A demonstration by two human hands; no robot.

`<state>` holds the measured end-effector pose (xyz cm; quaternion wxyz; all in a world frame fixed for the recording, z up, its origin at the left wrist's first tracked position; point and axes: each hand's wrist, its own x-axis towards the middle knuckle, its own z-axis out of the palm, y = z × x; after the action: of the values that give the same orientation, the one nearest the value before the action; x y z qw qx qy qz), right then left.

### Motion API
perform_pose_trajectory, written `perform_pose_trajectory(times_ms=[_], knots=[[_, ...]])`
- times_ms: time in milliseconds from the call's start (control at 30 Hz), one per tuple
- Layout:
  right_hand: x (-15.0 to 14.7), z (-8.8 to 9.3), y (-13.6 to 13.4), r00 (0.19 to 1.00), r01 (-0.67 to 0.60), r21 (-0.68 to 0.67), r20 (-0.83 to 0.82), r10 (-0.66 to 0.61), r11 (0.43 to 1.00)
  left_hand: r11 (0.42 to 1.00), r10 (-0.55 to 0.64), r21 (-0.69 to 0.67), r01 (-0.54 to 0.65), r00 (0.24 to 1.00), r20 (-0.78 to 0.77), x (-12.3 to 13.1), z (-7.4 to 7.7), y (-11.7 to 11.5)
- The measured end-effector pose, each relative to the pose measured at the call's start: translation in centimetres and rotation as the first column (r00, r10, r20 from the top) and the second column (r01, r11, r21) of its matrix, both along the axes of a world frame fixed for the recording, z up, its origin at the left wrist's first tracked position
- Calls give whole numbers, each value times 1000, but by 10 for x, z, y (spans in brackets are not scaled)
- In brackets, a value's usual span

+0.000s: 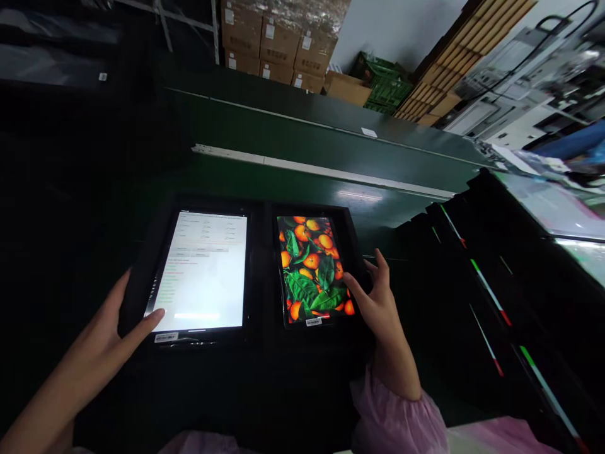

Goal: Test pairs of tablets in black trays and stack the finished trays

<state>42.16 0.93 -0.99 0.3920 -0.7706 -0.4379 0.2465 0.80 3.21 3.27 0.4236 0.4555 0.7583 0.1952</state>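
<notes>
Two tablets lie side by side, screens up, in a black tray, and a bare hand is at each one. The left tablet glows with a white screen carrying lines of small grey, red and green text, too small to read. The right tablet shows a picture of oranges among dark green leaves. A small barcode label sits at the lower edge of the right tablet, and a matching label sits below the left one. The left hand is open with its digits apart, one fingertip touching the lower left of the white screen. The right hand is spread and curved, not pinching, with a fingertip against the right tablet's right side. A pink sleeve gathers at that wrist. Beyond the tray runs a dark green bench with a pale metal strip along it. A stack of black flat cases with green-and-red stripes lies to the right. Cardboard cartons and green plastic crates stand farther back.
</notes>
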Motion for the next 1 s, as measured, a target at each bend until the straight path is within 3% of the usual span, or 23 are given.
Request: perform_pose_trajectory(times_ms=[67, 200, 400, 467, 667, 833, 1000], knots=[[0, 2, -13, 997, -75, 3, 7, 75, 997, 998, -68, -15, 66, 993, -98, -6, -5, -1], [-1, 7, -36, 953, -236, -127, 162, 255, 963, 988, -157, -38, 152, 947, -281, -12, -16, -2], [-2, 10, -42, 912, -254, -298, 242, 330, 920, 972, -234, -88, 217, 896, -378, -6, -18, 4], [-6, 10, -38, 932, -211, -308, 222, 286, 928, 967, -255, -103, 233, 877, -408, -3, -17, 5], [-16, 14, -31, 998, 35, -203, 60, -23, 978, 952, -307, -155, 265, 821, -481, -4, -16, 4], [-17, 15, -32, 997, 78, -231, 43, -69, 970, 973, -223, -157, 168, 858, -463, 13, -5, 9], [-14, 10, -33, 993, 78, -190, 103, -60, 979, 996, -77, -67, 53, 902, -425, 25, 1, 14]])
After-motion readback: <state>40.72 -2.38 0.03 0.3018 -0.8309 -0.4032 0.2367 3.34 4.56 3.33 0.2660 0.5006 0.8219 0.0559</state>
